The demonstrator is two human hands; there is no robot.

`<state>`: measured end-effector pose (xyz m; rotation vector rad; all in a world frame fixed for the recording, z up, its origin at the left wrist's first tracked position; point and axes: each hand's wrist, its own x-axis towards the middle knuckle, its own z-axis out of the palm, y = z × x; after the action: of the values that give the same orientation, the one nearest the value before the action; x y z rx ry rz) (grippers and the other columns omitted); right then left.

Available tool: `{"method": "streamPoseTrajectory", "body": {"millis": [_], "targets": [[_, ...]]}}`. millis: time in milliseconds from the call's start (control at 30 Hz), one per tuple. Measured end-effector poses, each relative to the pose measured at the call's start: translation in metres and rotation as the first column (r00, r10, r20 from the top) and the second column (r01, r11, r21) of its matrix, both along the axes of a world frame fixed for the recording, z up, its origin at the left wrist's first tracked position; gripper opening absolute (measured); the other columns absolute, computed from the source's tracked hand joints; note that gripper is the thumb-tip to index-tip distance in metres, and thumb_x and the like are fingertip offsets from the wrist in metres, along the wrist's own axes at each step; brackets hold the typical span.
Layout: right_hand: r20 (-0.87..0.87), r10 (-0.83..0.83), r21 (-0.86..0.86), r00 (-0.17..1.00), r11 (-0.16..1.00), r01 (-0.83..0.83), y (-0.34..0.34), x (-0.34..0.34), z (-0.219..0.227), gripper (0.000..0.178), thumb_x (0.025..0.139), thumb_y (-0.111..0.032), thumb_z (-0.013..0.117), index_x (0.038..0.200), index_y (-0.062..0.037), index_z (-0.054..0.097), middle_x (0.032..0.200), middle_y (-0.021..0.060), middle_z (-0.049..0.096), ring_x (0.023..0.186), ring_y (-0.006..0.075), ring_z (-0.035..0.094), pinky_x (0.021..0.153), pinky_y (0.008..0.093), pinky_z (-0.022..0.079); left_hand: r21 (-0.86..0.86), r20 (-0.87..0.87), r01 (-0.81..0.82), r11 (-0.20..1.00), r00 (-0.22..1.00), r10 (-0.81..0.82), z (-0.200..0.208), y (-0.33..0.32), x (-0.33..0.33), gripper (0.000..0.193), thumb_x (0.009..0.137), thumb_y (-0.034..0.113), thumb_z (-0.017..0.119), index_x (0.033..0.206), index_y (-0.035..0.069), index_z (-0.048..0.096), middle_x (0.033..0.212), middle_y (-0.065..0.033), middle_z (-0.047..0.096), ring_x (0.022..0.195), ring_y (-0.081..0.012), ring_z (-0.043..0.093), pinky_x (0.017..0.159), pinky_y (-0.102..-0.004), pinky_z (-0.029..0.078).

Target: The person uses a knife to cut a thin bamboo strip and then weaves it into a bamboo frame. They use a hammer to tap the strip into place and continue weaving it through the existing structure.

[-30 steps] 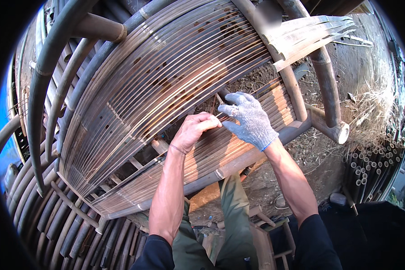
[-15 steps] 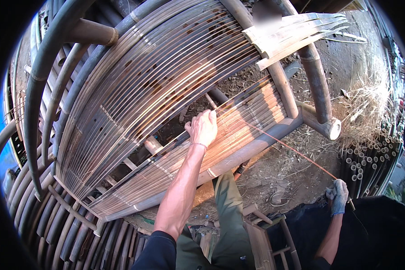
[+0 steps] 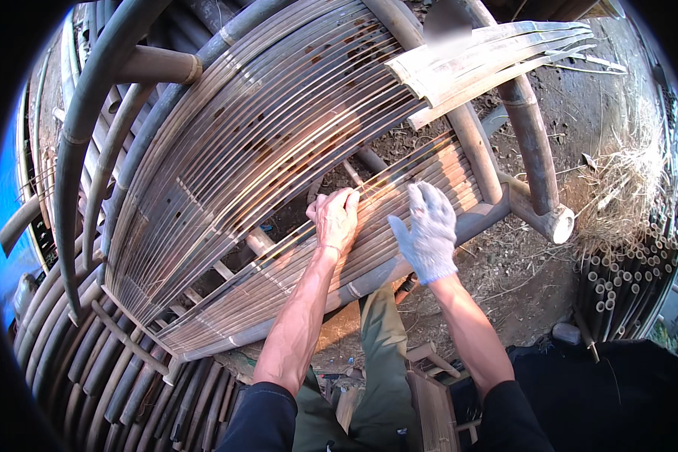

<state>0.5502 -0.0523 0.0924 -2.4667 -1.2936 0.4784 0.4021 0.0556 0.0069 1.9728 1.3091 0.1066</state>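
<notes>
A bamboo bench (image 3: 380, 273) with a seat of narrow slats stands in front of me. My left hand (image 3: 337, 220), bare, is closed at the inner edge of the seat, its fingers curled around the edge slat (image 3: 405, 172). Beside its thumb, a thin cord lashing (image 3: 366, 190) crosses the slats; its far end is hard to make out. My right hand (image 3: 427, 230), in a grey glove, hovers over the seat just right of the left one. Its fingers are stretched and the thumb stands apart, with nothing visible in it.
Thin curved strips (image 3: 226, 151) form the bench's back, with a gap between them and the seat. Pale split bamboo pieces (image 3: 497, 64) lie across the frame at the upper right. Bundled poles (image 3: 618, 282) stand right; more poles (image 3: 120, 384) lie lower left. A small bamboo stool (image 3: 433, 410) is by my legs.
My right hand has come from the far lower right to beside my left hand. The orange-brown cord it held taut is no longer seen stretched out. My left hand stays at the slat edge.
</notes>
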Motion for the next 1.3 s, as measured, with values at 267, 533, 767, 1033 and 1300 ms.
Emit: {"method": "streamPoseTrajectory", "body": {"millis": [267, 533, 767, 1033, 1300], "targets": [[-0.518, -0.271, -0.314, 0.812, 0.942, 0.114, -0.024, -0.019, -0.032, 0.030, 0.093, -0.029, 0.066, 0.109, -0.0048, 0.061, 0.104, 0.0191, 0.064, 0.091, 0.0344, 0.066, 0.076, 0.0434, 0.052, -0.177, -0.222, 0.080, 0.981, 0.968, -0.119, -0.001, 0.006, 0.001, 0.045, 0.100, 0.036, 0.052, 0.141, 0.020, 0.052, 0.134, -0.0067, 0.058, 0.117, -0.0309, 0.051, 0.100, -0.0566, 0.029], [-0.860, -0.331, -0.178, 0.389, 0.907, 0.381, 0.044, 0.050, 0.077, 0.022, 0.094, -0.020, 0.063, 0.086, -0.0007, 0.072, 0.089, 0.0034, 0.064, 0.079, 0.0103, 0.057, 0.074, 0.0255, 0.047, -0.257, -0.172, 0.091, 0.962, 0.975, -0.139, 0.009, 0.011, 0.002, 0.025, 0.099, 0.032, 0.047, 0.109, 0.020, 0.066, 0.131, -0.0007, 0.061, 0.120, -0.0329, 0.049, 0.104, -0.0566, 0.026], [-0.949, -0.135, 0.030, 0.285, 0.862, 0.507, 0.042, 0.103, 0.076, 0.030, 0.095, -0.017, 0.057, 0.068, -0.0048, 0.060, 0.087, 0.0135, 0.069, 0.070, 0.0207, 0.064, 0.075, 0.0360, 0.053, -0.283, -0.136, 0.052, 0.958, 0.986, -0.093, 0.003, 0.010, 0.001, 0.036, 0.102, 0.036, 0.042, 0.119, 0.017, 0.067, 0.125, -0.0054, 0.068, 0.126, -0.0332, 0.049, 0.106, -0.0580, 0.023], [0.248, -0.452, -0.779, 0.857, 0.432, 0.454, -0.353, 0.099, 0.024, 0.051, 0.088, -0.030, 0.067, 0.126, 0.0026, 0.059, 0.112, 0.0242, 0.066, 0.107, 0.0339, 0.065, 0.094, 0.0415, 0.051, -0.262, -0.159, 0.093, 0.961, 0.978, -0.138, 0.006, 0.008, 0.006, 0.035, 0.102, 0.037, 0.043, 0.120, 0.017, 0.067, 0.122, -0.0052, 0.069, 0.120, -0.0331, 0.054, 0.104, -0.0594, 0.025], [0.103, -0.113, -0.027, 0.988, 0.993, 0.116, 0.009, -0.012, 0.015, 0.057, 0.077, -0.026, 0.081, 0.125, -0.0044, 0.060, 0.125, 0.0173, 0.059, 0.120, 0.0356, 0.054, 0.104, 0.0468, 0.042, -0.236, -0.141, 0.071, 0.969, 0.984, -0.106, -0.002, 0.008, 0.001, 0.035, 0.101, 0.037, 0.047, 0.119, 0.017, 0.069, 0.116, -0.0065, 0.071, 0.113, -0.0295, 0.058, 0.103, -0.0598, 0.027]]}}
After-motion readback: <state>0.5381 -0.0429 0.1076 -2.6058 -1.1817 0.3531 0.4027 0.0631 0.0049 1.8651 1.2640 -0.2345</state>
